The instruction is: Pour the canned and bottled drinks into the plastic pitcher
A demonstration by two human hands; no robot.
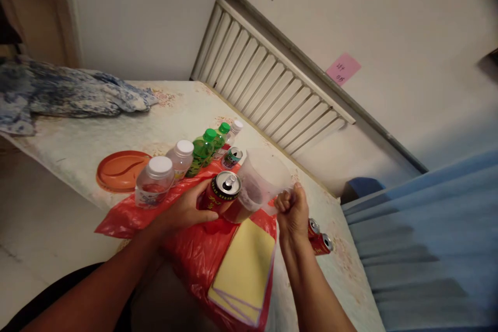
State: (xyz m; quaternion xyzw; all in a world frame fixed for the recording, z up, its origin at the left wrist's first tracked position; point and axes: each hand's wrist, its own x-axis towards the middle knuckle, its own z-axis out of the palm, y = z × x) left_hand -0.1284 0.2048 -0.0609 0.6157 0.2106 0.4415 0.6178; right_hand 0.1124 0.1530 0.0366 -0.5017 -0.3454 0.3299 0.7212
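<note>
My left hand [181, 215] is wrapped around a red drink can [218, 198] with gold lettering and a black-and-yellow band. The can stands upright, its pull tab raised. Closed in a fist, my right hand [294, 212] grips the handle of a translucent plastic jug [268, 174]. The jug leans with its base toward the can, and brownish liquid shows low inside it. Both things are over a red plastic bag [190, 254] spread on the table. A folded yellow cloth [245, 270] with a purple edge lies on the bag just in front of the jug.
Two white-capped jars [153, 187], two green-capped bottles [202, 150], a clear bottle [234, 132] and a green can [232, 157] stand left and behind. An orange-red lid [120, 170] lies far left. Red cans [322, 244] stand right of my wrist. A radiator [268, 83] borders the table.
</note>
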